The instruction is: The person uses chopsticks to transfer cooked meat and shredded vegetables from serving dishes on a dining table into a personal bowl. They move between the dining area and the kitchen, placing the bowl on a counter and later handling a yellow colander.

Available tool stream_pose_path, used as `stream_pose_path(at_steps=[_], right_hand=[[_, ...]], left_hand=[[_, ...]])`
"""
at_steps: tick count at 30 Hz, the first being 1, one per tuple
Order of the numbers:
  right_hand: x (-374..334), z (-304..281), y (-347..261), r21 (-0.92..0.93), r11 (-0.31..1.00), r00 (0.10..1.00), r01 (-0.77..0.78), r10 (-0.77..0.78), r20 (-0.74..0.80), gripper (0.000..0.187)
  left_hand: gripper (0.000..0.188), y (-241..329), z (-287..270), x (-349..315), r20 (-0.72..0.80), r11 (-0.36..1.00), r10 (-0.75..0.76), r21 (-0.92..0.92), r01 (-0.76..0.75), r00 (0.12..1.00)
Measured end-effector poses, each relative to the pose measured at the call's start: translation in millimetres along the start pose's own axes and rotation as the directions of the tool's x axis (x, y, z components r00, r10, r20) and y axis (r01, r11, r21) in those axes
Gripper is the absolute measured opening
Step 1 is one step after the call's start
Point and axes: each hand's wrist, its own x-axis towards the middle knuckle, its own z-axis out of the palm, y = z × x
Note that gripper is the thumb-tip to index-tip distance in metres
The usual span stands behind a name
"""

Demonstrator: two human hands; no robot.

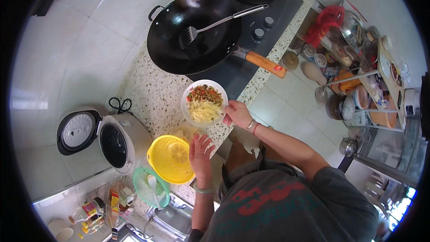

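My right hand (237,114) pinches the right rim of a white plate (184,106) at the counter's edge. Shredded pale yellow vegetable (204,111) and a chopped brown, red and green mix (205,94) share the plate. Beside the yellow plastic basket (168,157), my left hand (200,154) is open with its fingers apart, holding nothing. Something transparent (185,131), too faint to name, lies between the basket and the plate. Beyond the plate, a black wok (172,40) with a wooden handle (264,63) sits over the cooktop, a metal slotted turner (215,24) resting in it.
To the left, a rice cooker (132,141) stands with its lid up. A green basket (139,188) holding a white rice paddle (153,186) is by the sink (177,219). The black cooktop (286,6) has another burner at the far end. A crowded shelf (351,80) is at right.
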Motion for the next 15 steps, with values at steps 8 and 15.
stream_pose_path(at_steps=[8, 15], right_hand=[[-52.8, -49.8, -4.3, 0.066, 0.998, 0.999, -0.012, 0.014, -0.028, 0.019], [-96.9, -120.3, -4.0, 0.028, 0.999, 0.998, 0.019, -0.017, -0.065, 0.020]], left_hand=[[0.045, -30.3, 22.1, 17.7, 0.035, 0.993, -0.051, 0.106, 0.047, 0.998], [0.033, -62.5, 65.1, 11.0, 0.236, 0.963, -0.062, 0.271, -0.004, 0.970]])
